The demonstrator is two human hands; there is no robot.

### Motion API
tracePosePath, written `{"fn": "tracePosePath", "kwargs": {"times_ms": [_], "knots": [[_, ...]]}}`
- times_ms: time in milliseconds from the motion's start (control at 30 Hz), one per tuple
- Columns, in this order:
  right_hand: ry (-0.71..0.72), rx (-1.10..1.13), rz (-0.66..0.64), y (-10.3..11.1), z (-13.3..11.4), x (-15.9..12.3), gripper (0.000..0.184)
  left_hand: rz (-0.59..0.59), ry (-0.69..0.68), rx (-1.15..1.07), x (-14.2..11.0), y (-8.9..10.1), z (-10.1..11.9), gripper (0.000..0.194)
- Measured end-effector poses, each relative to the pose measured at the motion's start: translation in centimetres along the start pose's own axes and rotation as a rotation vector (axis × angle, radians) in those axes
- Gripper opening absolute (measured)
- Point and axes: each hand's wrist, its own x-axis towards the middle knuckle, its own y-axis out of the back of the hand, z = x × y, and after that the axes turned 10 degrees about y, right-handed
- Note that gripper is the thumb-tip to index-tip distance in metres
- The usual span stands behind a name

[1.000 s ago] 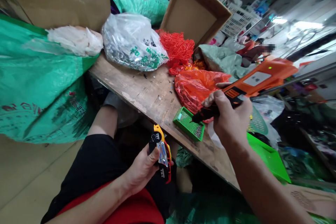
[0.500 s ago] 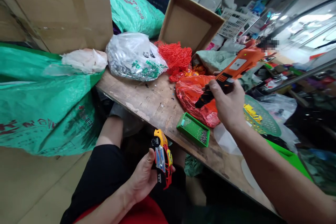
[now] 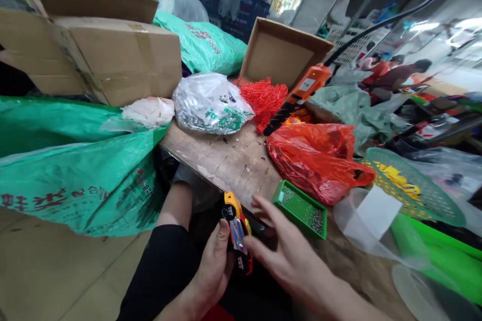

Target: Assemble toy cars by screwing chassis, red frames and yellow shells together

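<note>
Between the hands, a yellow, red and black plastic piece [image 3: 236, 230] with a silvery insert is sitting low over the lap, gripped in the curled fingers of the left hand [image 3: 213, 273]. The right hand [image 3: 289, 256] is now empty, spread wide and reaching beside the piece, having parted from the orange-and-black handheld tool [image 3: 297, 98]. Far beyond the hands, that tool is resting against the red netting [image 3: 263, 100], past a green tray [image 3: 300, 209] of small metal bits on the worktop [image 3: 214, 160].
</note>
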Motion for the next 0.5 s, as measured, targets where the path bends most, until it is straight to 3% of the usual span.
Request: {"fn": "tracePosePath", "kwargs": {"times_ms": [133,300,500], "knots": [[-0.036,0.069,-0.105,-3.1,0.2,-0.6,0.075,0.049,-0.155,0.141,-0.3,0.0,1.0,0.058],[0.006,0.15,-0.085,-3.4,1.4,0.5,0.065,0.138,-0.31,0.415,-1.1,0.3,2.4,0.056],[0.135,0.248,-0.195,-4.3,4.8,2.4,0.069,0.248,-0.516,0.464,-0.1,1.4,3.3,0.066]]}}
